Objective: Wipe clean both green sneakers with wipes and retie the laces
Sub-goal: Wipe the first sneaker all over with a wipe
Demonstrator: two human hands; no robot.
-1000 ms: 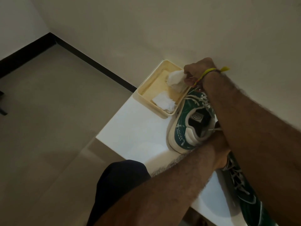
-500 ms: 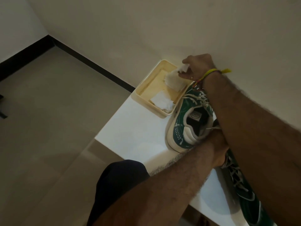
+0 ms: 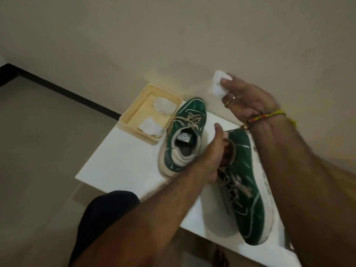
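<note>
Lifted from tray (image 3: pixel 133 120): wipe (image 3: pixel 218 83), pinched in right hand (image 3: pixel 248 99) fingers. Left hand (image 3: pixel 213 153) gripping sneaker (image 3: pixel 248 185) collar; long axis toward desk's near edge, below wipe.

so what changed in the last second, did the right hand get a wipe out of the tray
Yes. The right hand, which was down at the tray, has lifted up and away holding a folded wipe in its fingers. Two wipes remain in the tray. The left hand still grips the nearer sneaker at its collar, now raised and tilted. The other sneaker stayed on the white table beside the tray.
</note>
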